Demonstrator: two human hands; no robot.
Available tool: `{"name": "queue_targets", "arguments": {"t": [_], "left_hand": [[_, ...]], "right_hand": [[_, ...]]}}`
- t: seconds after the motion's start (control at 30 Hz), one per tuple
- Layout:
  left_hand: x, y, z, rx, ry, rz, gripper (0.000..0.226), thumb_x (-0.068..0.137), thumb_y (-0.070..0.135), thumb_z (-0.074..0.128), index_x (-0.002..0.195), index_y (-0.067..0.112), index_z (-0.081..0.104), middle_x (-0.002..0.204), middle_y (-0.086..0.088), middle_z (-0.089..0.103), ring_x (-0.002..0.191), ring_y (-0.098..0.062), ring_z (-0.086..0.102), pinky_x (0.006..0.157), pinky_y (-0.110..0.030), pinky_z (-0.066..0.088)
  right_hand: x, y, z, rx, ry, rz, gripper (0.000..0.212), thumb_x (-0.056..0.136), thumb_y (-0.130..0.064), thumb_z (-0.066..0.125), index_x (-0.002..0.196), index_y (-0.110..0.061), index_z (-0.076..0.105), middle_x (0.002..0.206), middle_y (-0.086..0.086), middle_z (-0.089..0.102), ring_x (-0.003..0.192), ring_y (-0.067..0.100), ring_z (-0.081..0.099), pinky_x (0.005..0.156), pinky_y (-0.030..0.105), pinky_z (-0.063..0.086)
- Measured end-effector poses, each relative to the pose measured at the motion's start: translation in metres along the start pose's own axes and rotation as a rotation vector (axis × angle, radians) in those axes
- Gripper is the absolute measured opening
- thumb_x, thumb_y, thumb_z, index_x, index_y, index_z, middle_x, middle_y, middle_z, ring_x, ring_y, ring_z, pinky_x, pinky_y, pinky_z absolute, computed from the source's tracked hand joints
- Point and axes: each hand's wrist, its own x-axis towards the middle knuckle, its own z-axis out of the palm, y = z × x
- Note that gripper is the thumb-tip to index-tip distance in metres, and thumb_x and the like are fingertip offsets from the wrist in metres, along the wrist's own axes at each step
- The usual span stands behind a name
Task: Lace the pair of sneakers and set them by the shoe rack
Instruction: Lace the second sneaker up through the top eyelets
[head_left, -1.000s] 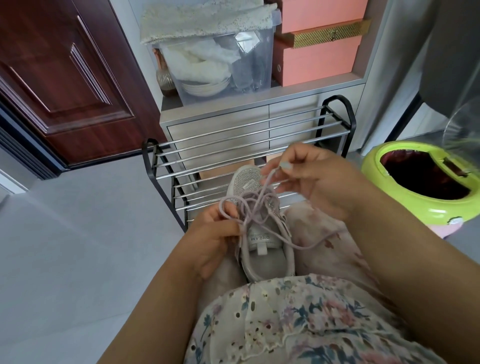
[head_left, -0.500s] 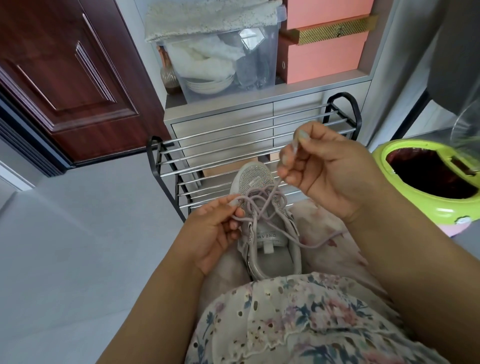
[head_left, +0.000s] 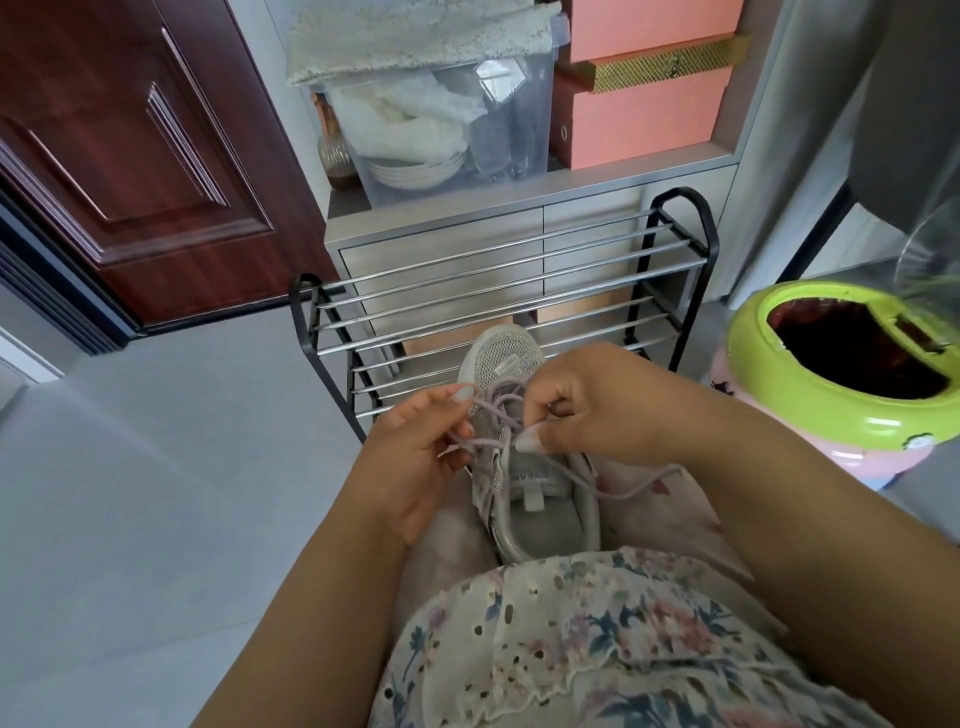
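The left hand (head_left: 415, 447) has its grip pinched on the lace (head_left: 498, 410) at the shoe's left edge, thumb and forefinger closed on a strand. The right hand (head_left: 587, 405) curls over the eyelets from the other side, fingertips closed on the lace where the strands cross; just which strand it holds is hidden under its fingers. The sneaker (head_left: 524, 467) lies on the person's lap, toe pointing away toward the shoe rack (head_left: 498, 291), which stands near on the floor just beyond the knees. One free lace end trails off to the right across the lap.

The step in hand looks like threading or snugging a crossing partway up the shoe. To do it well, the left pinch should keep its strand taut so the lower crossings do not slacken while the right feeds its end through the next eyelet. Pull evenly, flatten any twist, and keep both tails alike in length. Only one sneaker is in view.
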Motion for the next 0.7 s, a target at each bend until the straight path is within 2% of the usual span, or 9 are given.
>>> {"name": "queue_targets", "arguments": {"t": [0.1,0.23,0.37,0.43,0.5,0.63,0.7], "left_hand": [[-0.001,-0.003,0.0,0.131,-0.001,-0.003,0.021,0.079,0.019,0.066,0.096,0.007,0.068,0.054,0.003,0.054,0.06,-0.013,0.049,0.064,-0.028,0.041],[-0.002,-0.004,0.0,0.206,-0.016,0.011,0.01,0.082,0.017,0.067,0.086,0.01,0.072,0.06,0.001,0.06,0.06,-0.014,0.052,0.067,-0.031,0.043],[-0.004,-0.003,0.002,0.202,-0.039,0.064,0.008,0.086,0.008,0.063,0.088,0.011,0.07,0.069,-0.002,0.067,0.065,-0.013,0.058,0.068,-0.029,0.045],[-0.005,-0.002,0.003,0.175,-0.062,0.088,0.011,0.086,0.004,0.061,0.089,0.01,0.069,0.071,-0.004,0.068,0.068,-0.016,0.058,0.069,-0.031,0.045],[-0.007,-0.001,0.005,0.141,-0.1,0.099,0.013,0.085,0.001,0.06,0.088,0.01,0.068,0.073,-0.007,0.069,0.07,-0.02,0.058,0.069,-0.032,0.045],[-0.01,-0.001,0.006,0.212,-0.188,0.121,0.015,0.086,-0.003,0.059,0.092,0.008,0.067,0.081,-0.009,0.073,0.077,-0.018,0.065,0.071,-0.029,0.049],[-0.011,0.0,0.006,0.274,-0.21,0.142,0.015,0.085,-0.002,0.061,0.091,0.009,0.068,0.084,-0.009,0.073,0.08,-0.018,0.066,0.073,-0.03,0.05]], "right_hand": [[-0.002,0.0,-0.001,0.265,0.04,-0.026,0.018,0.079,-0.017,0.074,0.064,-0.018,0.065,0.061,-0.005,0.059,0.055,0.006,0.049,0.059,0.024,0.042],[-0.003,0.007,-0.006,0.588,0.12,-0.091,0.013,0.074,-0.002,0.074,0.064,-0.007,0.067,0.055,-0.007,0.061,0.054,0.001,0.054,0.059,0.014,0.043],[-0.003,0.016,-0.011,0.868,0.163,-0.243,0.01,0.061,-0.009,0.075,0.056,-0.016,0.07,0.053,-0.005,0.06,0.051,0.004,0.052,0.057,0.014,0.041],[-0.003,0.019,-0.014,0.99,0.157,-0.343,0.014,0.057,-0.025,0.081,0.058,-0.015,0.071,0.055,-0.005,0.06,0.052,0.006,0.053,0.057,0.015,0.042],[-0.004,0.022,-0.015,1.096,0.12,-0.409,0.021,0.06,-0.033,0.079,0.058,-0.014,0.07,0.055,-0.003,0.058,0.053,0.01,0.05,0.057,0.018,0.041],[-0.003,0.022,-0.016,1.309,-0.047,-0.552,0.018,0.067,-0.021,0.073,0.058,-0.008,0.066,0.054,0.002,0.051,0.051,0.016,0.04,0.058,0.031,0.031],[-0.005,0.018,-0.019,1.28,-0.139,-0.576,0.021,0.068,-0.019,0.071,0.055,-0.006,0.061,0.053,0.003,0.048,0.051,0.016,0.039,0.058,0.033,0.029]]}}
